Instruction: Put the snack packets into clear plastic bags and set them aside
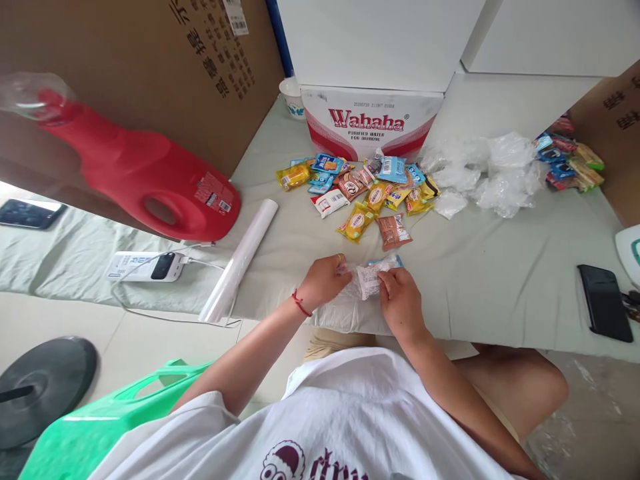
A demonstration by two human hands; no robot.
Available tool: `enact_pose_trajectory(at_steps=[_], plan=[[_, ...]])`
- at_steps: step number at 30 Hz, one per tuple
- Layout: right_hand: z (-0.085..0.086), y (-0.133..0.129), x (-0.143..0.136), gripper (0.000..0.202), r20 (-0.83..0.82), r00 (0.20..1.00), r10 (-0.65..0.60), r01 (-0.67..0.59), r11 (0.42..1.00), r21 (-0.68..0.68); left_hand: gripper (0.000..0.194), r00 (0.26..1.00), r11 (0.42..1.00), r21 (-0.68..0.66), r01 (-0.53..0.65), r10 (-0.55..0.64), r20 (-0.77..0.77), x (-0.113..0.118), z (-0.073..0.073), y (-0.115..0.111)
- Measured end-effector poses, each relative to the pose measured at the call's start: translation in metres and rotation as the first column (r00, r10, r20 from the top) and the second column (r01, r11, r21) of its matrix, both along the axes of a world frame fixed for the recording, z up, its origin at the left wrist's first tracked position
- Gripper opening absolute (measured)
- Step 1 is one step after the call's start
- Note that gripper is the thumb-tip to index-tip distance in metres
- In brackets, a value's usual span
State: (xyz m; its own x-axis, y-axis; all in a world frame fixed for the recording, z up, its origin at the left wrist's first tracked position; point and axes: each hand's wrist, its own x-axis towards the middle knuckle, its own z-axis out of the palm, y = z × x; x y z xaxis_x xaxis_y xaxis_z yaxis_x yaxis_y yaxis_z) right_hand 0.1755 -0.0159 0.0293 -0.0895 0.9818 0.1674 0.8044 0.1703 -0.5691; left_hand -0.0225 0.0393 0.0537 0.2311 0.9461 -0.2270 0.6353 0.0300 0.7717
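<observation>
My left hand (327,281), a red string bracelet at its wrist, pinches the edge of a clear plastic bag (345,315) close to the table's front edge. Between the fingers of my right hand (404,303) is a small white snack packet (369,281) covered in fine print. It lies at or in the mouth of the bag; which one I cannot tell. Part of a blue packet (393,261) shows just behind it. Farther back lies a loose pile of wrapped snacks, among them a brown packet (394,231) and a yellow packet (357,222).
A roll of clear film (240,260) and a red jug (165,177) are to the left, beside a white power bank (145,266). Crumpled clear bags (493,170) and filled snack bags (570,160) sit back right. A Wahaha carton (370,123) stands behind; a black phone (605,302) lies right.
</observation>
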Motion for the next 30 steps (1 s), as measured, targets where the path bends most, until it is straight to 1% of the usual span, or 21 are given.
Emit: enact_pose_trajectory(at_steps=[2, 4, 6, 7, 8, 9, 10, 11, 13, 15, 16, 17, 18, 19, 20, 21, 22, 23, 25, 27, 30], plan=[[0.001, -0.005, -0.002, 0.036, 0.033, 0.999, 0.020, -0.021, 0.999, 0.031, 0.023, 0.961, 0.974, -0.227, -0.029, 0.090, 0.262, 0.011, 0.009, 0.003], [0.002, -0.010, -0.002, 0.040, 0.076, 0.996, 0.056, -0.060, 0.997, 0.050, 0.025, 0.874, 0.924, -0.381, 0.000, 0.186, 0.449, 0.026, 0.013, 0.007], [0.003, -0.014, -0.001, 0.042, 0.105, 0.991, 0.087, -0.095, 0.993, 0.065, 0.020, 0.832, 0.895, -0.446, 0.033, 0.223, 0.508, 0.043, 0.012, 0.011], [0.004, -0.015, 0.000, 0.044, 0.102, 0.989, 0.103, -0.110, 0.992, 0.066, 0.018, 0.845, 0.902, -0.431, 0.035, 0.204, 0.494, 0.050, 0.010, 0.012], [0.004, -0.016, 0.001, 0.045, 0.087, 0.989, 0.120, -0.126, 0.990, 0.067, 0.017, 0.880, 0.929, -0.369, 0.027, 0.153, 0.451, 0.057, 0.007, 0.011], [0.004, -0.017, 0.002, 0.047, 0.063, 0.988, 0.140, -0.145, 0.987, 0.067, 0.018, 0.925, 0.967, -0.254, 0.017, 0.082, 0.372, 0.063, 0.005, 0.009], [0.004, -0.018, 0.004, 0.048, 0.032, 0.986, 0.164, -0.166, 0.984, 0.068, 0.020, 0.966, 0.995, -0.099, 0.016, 0.010, 0.258, 0.067, 0.003, 0.005], [0.004, -0.018, 0.005, 0.048, -0.006, 0.982, 0.187, -0.186, 0.980, 0.067, 0.023, 0.991, 0.997, 0.067, 0.042, -0.050, 0.120, 0.070, 0.002, 0.000], [0.005, -0.020, 0.010, 0.044, -0.106, 0.969, 0.223, -0.218, 0.974, 0.064, 0.032, 0.982, 0.936, 0.315, 0.156, -0.112, -0.153, 0.074, -0.001, -0.012], [0.006, -0.022, 0.021, 0.038, -0.256, 0.931, 0.261, -0.264, 0.964, 0.025, 0.042, 0.934, 0.866, 0.424, 0.264, -0.120, -0.335, 0.076, -0.003, -0.022], [0.006, -0.023, 0.028, 0.034, -0.359, 0.896, 0.260, -0.284, 0.959, -0.015, 0.046, 0.914, 0.838, 0.454, 0.302, -0.118, -0.389, 0.076, -0.006, -0.026], [0.005, -0.024, 0.037, 0.031, -0.473, 0.854, 0.216, -0.276, 0.959, -0.060, 0.048, 0.898, 0.813, 0.481, 0.328, -0.111, -0.425, 0.077, -0.009, -0.028], [0.003, -0.024, 0.046, 0.028, -0.577, 0.809, 0.113, -0.217, 0.970, -0.114, 0.051, 0.887, 0.792, 0.503, 0.346, -0.103, -0.450, 0.078, -0.012, -0.030], [0.000, -0.023, 0.056, 0.027, -0.649, 0.760, -0.035, -0.109, 0.978, -0.180, 0.054, 0.878, 0.774, 0.517, 0.365, -0.101, -0.468, 0.079, -0.016, -0.031], [-0.003, -0.020, 0.064, 0.027, -0.682, 0.704, -0.196, 0.022, 0.967, -0.255, 0.059, 0.870, 0.761, 0.523, 0.384, -0.108, -0.481, 0.081, -0.021, -0.031], [-0.007, -0.017, 0.071, 0.029, -0.682, 0.649, -0.337, 0.139, 0.934, -0.329, 0.065, 0.862, 0.753, 0.520, 0.403, -0.122, -0.492, 0.082, -0.025, -0.031], [-0.011, -0.013, 0.075, 0.034, -0.661, 0.613, -0.433, 0.210, 0.895, -0.393, 0.074, 0.854, 0.749, 0.511, 0.422, -0.139, -0.501, 0.083, -0.029, -0.032], [-0.014, -0.008, 0.077, 0.040, -0.636, 0.606, -0.478, 0.219, 0.869, -0.444, 0.083, 0.848, 0.748, 0.500, 0.436, -0.156, -0.506, 0.085, -0.033, -0.032], [-0.016, 0.002, 0.072, 0.047, -0.636, 0.621, -0.458, 0.116, 0.856, -0.503, 0.096, 0.847, 0.754, 0.486, 0.442, -0.172, -0.503, 0.086, -0.039, -0.033], [-0.010, 0.009, 0.061, 0.048, -0.695, 0.594, -0.404, 0.013, 0.870, -0.494, 0.098, 0.869, 0.771, 0.489, 0.408, -0.163, -0.468, 0.085, -0.042, -0.031], [0.005, 0.010, 0.049, 0.047, -0.806, 0.491, -0.329, -0.083, 0.904, -0.419, 0.076, 0.957, 0.840, 0.492, 0.228, -0.102, -0.271, 0.080, -0.037, -0.022]])
